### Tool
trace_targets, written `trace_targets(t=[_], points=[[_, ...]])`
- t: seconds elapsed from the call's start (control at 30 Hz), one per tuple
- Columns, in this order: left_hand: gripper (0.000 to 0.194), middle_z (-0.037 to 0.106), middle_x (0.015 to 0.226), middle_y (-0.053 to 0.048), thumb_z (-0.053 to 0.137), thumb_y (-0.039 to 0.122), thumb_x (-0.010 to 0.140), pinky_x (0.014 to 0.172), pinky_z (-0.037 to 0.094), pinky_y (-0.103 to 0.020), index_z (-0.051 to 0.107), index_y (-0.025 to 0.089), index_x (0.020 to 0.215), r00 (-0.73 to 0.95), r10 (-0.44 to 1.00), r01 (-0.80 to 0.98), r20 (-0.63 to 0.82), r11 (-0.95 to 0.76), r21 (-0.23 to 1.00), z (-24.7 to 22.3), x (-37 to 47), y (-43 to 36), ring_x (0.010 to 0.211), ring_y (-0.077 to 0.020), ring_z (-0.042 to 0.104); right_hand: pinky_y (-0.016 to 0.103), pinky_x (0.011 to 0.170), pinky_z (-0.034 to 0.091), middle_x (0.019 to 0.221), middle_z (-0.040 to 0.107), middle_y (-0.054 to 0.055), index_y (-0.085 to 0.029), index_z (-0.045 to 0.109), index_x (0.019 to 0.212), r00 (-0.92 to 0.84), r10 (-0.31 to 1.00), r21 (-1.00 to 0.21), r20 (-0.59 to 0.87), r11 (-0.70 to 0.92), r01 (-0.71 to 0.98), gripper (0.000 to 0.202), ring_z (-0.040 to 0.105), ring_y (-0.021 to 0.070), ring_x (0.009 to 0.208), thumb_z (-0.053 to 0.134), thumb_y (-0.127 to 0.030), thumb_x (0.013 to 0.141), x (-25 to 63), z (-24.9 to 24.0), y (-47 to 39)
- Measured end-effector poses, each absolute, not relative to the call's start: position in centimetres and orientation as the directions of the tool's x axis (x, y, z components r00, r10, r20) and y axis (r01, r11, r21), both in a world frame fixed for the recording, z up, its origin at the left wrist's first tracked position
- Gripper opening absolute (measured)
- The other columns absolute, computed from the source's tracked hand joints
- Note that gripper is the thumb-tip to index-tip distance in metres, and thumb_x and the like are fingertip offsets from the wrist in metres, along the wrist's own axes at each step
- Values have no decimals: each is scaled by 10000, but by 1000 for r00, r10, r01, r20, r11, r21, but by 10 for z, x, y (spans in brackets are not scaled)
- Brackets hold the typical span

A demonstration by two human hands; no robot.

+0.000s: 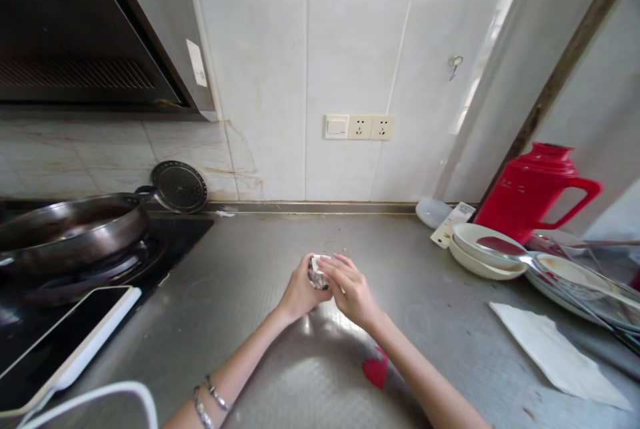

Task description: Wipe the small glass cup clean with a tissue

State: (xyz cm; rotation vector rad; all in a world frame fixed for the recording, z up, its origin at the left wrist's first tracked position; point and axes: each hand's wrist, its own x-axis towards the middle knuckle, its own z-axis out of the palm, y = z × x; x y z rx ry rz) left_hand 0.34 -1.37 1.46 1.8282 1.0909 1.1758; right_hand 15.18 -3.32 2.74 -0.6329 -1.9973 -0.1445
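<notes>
The broad grey stainless-steel counter (260,295) is stretching across the whole scene, and everything else is sitting somewhere on or around it. Above its far-left end a dark range hood (90,35) is hanging over the cooktop, placed there to catch fumes. Under the hood, at the counter's left edge, a wide dark metal wok (70,229) is resting on the black gas burner (100,269), with a round perforated metal lid (179,186) leaning against the tiled wall just behind it, propped upright probably to keep it off the work surface. Nearer the camera on that same left side, a flat black induction plate with a white rim (65,342) is lying partly over the stove.

At the counter's far-right corner a red plastic thermos jug (535,189) is standing against the wall, out of the way of the working area. Just in front of it, white ceramic bowls (485,252) are sitting nested, a metal ladle (505,249) laid across them, next to more plates and utensils. A white paper sheet (555,355) is lying flat on the counter's right front part.

Over the counter's middle, the person's left hand (300,292) and right hand (350,289) are meeting, both closing their fingers around a small crumpled white-and-silver wad (317,272), apparently foil or wrapper. The wad is being held between the two hands just above the bare steel, so that both sets of fingers can work on it.
</notes>
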Motion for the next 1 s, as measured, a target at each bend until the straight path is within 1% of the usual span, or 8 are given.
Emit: trace_targets(t=[0.13, 0.3, 0.37, 0.53, 0.7, 0.8, 0.87, 1.0], points=[[640, 673, 977, -70, 765, 265, 581, 756, 486, -319, 446, 162, 1126, 227, 927, 306, 298, -359, 882, 10, 2, -11, 849, -207, 639, 436, 1011, 467, 1056, 728, 48, -252, 596, 1175, -332, 432, -280, 839, 865, 417, 321, 692, 180, 971, 449, -111, 927, 147, 30, -37], [645, 644, 1003, -66, 781, 236, 565, 756, 463, -305, 471, 163, 1125, 267, 912, 317, 311, -388, 865, 10, 3, -14, 872, -200, 607, 388, 929, 535, 988, 745, 43, -251, 667, 1044, 32, 563, -505, 826, 713, 487, 240, 699, 201, 953, 462, -181, 940, 156, 38, -31], [672, 635, 1003, -61, 793, 223, 544, 744, 458, -297, 474, 164, 1133, 280, 905, 311, 321, -402, 861, 12, 4, -17, 868, -197, 597, 398, 929, 534, 1019, 736, 56, -248, 656, 1072, 13, 546, -471, 838, 711, 521, 243, 690, 206, 979, 461, -185, 941, 160, 37, -27], [573, 642, 952, -36, 743, 184, 585, 691, 458, -266, 498, 164, 1102, 302, 890, 259, 342, -422, 869, 15, 4, -16, 793, -167, 598, 442, 986, 486, 1113, 705, 85, -226, 567, 1207, -343, 404, -172, 848, 821, 544, 324, 656, 193, 1058, 437, -112, 933, 157, 28, -27], [549, 667, 952, -43, 750, 190, 583, 720, 479, -269, 501, 166, 1073, 270, 901, 231, 339, -403, 886, 17, -2, -10, 824, -179, 625, 488, 1048, 419, 1159, 683, 114, -207, 518, 1262, -453, 326, -33, 830, 839, 543, 408, 608, 205, 1145, 411, -45, 902, 153, 25, -33], [583, 675, 937, -47, 773, 241, 578, 715, 483, -282, 488, 164, 1080, 234, 915, 263, 328, -384, 885, 14, -4, -8, 813, -190, 630, 495, 1065, 398, 1151, 686, 120, -188, 517, 1261, -480, 305, -30, 823, 866, 499, 404, 622, 204, 1125, 448, -46, 889, 152, 26, -36], [578, 679, 932, -47, 770, 248, 587, 718, 484, -289, 488, 164, 1085, 241, 918, 271, 315, -376, 886, 10, -4, -7, 819, -193, 633, 487, 1062, 406, 1123, 701, 104, -196, 537, 1245, -472, 315, -78, 824, 887, 456, 386, 645, 198, 1085, 471, -59, 890, 150, 28, -38], [599, 671, 931, -45, 779, 263, 589, 702, 492, -281, 487, 164, 1103, 261, 925, 211, 278, -335, 918, 1, -3, -3, 810, -179, 627, 468, 1030, 453, 1019, 740, 38, -252, 630, 1150, -368, 454, -324, 812, 874, 363, 307, 706, 191, 939, 466, -129, 922, 148, 36, -41]])
